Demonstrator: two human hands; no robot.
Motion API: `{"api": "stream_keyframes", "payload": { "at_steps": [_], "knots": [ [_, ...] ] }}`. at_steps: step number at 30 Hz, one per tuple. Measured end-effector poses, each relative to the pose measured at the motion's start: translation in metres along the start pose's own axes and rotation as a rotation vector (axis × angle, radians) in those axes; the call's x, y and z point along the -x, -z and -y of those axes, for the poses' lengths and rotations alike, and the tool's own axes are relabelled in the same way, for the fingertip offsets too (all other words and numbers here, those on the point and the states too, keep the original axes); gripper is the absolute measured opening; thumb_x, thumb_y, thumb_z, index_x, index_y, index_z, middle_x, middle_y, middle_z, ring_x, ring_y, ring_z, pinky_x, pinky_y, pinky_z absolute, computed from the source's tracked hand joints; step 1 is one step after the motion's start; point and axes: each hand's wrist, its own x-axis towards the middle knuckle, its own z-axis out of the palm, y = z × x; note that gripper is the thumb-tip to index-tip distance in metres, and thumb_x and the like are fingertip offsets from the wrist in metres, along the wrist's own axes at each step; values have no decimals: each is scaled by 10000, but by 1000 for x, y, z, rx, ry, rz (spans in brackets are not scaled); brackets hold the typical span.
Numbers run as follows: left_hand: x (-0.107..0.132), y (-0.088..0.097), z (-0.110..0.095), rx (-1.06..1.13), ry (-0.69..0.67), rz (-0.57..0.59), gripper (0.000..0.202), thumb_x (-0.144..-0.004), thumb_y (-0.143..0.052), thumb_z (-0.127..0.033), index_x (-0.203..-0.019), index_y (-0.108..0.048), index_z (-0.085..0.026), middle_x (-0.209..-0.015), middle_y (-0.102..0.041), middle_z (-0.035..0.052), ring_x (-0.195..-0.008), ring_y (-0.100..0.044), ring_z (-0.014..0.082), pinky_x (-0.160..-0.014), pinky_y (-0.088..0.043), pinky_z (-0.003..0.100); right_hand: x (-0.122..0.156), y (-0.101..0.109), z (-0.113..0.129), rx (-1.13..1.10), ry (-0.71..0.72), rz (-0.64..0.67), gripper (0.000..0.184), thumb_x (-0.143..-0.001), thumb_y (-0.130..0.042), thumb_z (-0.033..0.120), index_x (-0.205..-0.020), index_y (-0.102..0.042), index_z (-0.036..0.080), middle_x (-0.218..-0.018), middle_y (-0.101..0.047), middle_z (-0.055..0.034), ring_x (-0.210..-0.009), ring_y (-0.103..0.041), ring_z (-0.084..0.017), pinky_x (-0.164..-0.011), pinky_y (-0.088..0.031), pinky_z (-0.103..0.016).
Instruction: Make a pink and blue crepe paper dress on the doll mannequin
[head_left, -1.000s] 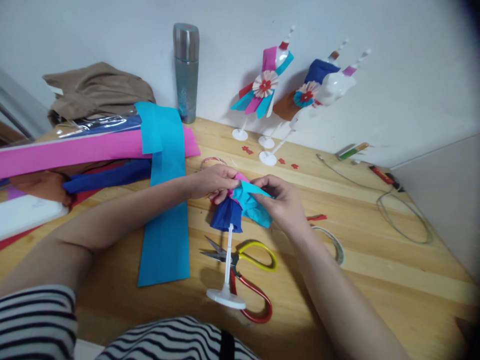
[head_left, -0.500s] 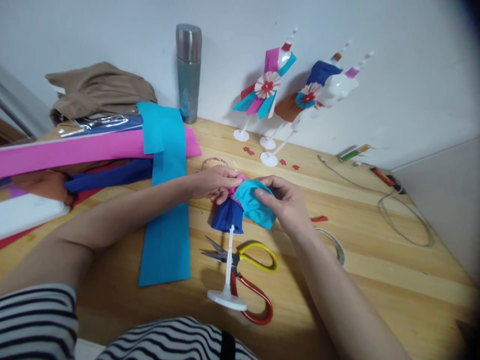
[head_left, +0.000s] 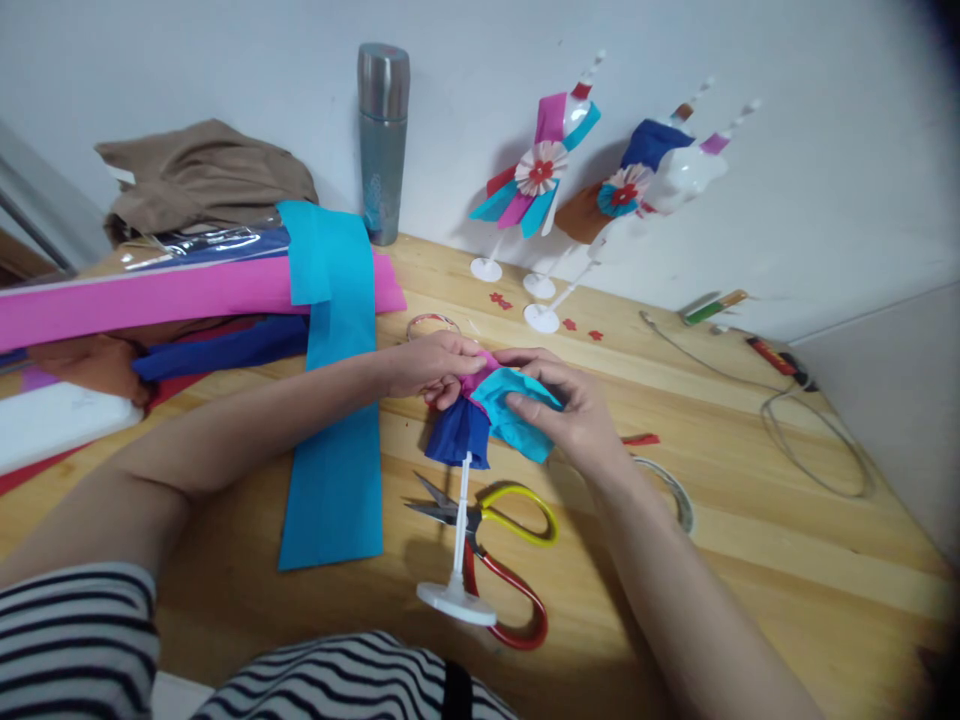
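My L hand (head_left: 431,365) still pinches the pink top of the figure (head_left: 459,438). My R hand (head_left: 574,415) grips the lt-blue paper (head_left: 517,425), fingers now pressed flatter over it vs. 1 s ago.

Table (head_left: 750,560): sheets (head_left: 150,300) left, cloth (head_left: 202,180) behind them; strip (head_left: 334,450) across sheets, running forward; flask (head_left: 383,140) at back; figures (head_left: 540,180) right of flask; scissors (head_left: 510,530) under stand (head_left: 456,603); ring (head_left: 671,490) between scissors and cable (head_left: 817,440).

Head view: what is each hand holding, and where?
Left hand pinches the stand figure at its top, by the pink paper. Right hand grips the light-blue paper at the figure's upper side.
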Motion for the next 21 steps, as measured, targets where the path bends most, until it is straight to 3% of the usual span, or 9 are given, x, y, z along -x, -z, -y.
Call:
{"api": "stream_keyframes", "payload": {
  "at_steps": [3, 9, 12, 17, 21],
  "knots": [
    [0, -1, 0, 15, 8, -10, 266, -970, -542, -385, -880, -557, -135, -388, -521, -38, -266, -429, 75, -315, -221, 143, -1, -5, 1, 58, 12, -25, 105, -721, -775, 299, -772, -726, 222, -1120, -706, -102, -1015, -665, -259, -888, -515, -415],
    [1, -1, -1, 29, 31, -24, 280, -958, -580, -366, -1050, -605, -103, -406, -517, -49, -277, -446, 84, -317, -231, 153, 2, -5, 2, -13, -32, 5, 137, -724, -786, 297, -663, -694, 218, -1182, -699, -96, -1043, -669, -254, -848, -535, -390],
    [2, -2, -2, 16, 37, -32, 231, -984, -529, -329, -1039, -584, -111, -407, -514, -52, -270, -423, 79, -318, -232, 154, 2, -3, 3, -38, -48, 14, 145, -713, -796, 312, -658, -697, 221, -1202, -699, -94, -1084, -659, -263, -839, -539, -385],
    [2, -3, -3, -15, 39, -18, 201, -1012, -448, -308, -958, -542, -139, -396, -508, -48, -274, -427, 82, -320, -232, 149, 2, -11, -1, -63, -87, -96, 181, -706, -793, 328, -642, -662, 221, -1214, -689, -101, -992, -677, -256, -806, -546, -406],
    [2, -2, -2, 3, 31, -6, 214, -987, -514, -353, -936, -544, -147, -410, -521, -46, -280, -448, 89, -320, -250, 151, 1, -17, -6, -59, -81, -139, 148, -700, -785, 321, -666, -677, 226, -1183, -699, -99, -1002, -672, -261, -828, -540, -417]
  ]
}}
